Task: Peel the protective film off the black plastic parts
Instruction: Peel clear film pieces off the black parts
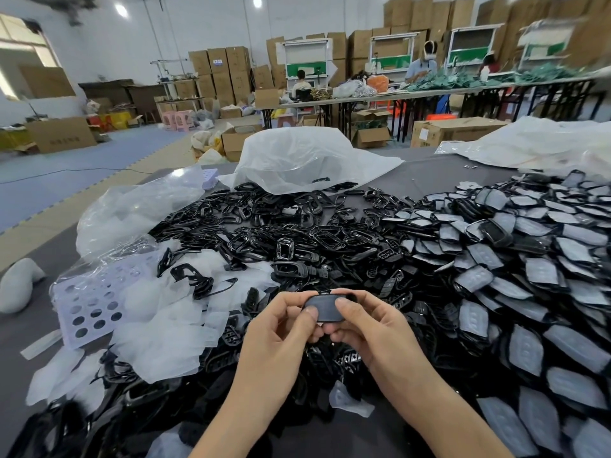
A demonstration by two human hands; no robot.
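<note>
Loose film pieces (165, 325) lie at eight o'clock. At six o'clock, the left hand (281, 328) and right hand (373, 325) both pinch one black part (330, 300). It looks light, hard and slippery. Pick the soft film (320, 311) at its edge.

Location: a factory hall for assembly and packing.

Stacked cartons (228, 71) lined the rear wall, and more stood open on the floor (82, 166). Framed workstations (305, 57) stood before them. Workers (301, 82) sat at long tables (429, 94) loaded with green material (463, 81). The near table (429, 180) carried bulk stock: a heap of black parts (297, 233), a second heap of filmed parts (545, 259), a pile of loose film (165, 325) and opened bags (307, 160). Ceiling lamps (257, 1) lit the wide hall.
</note>
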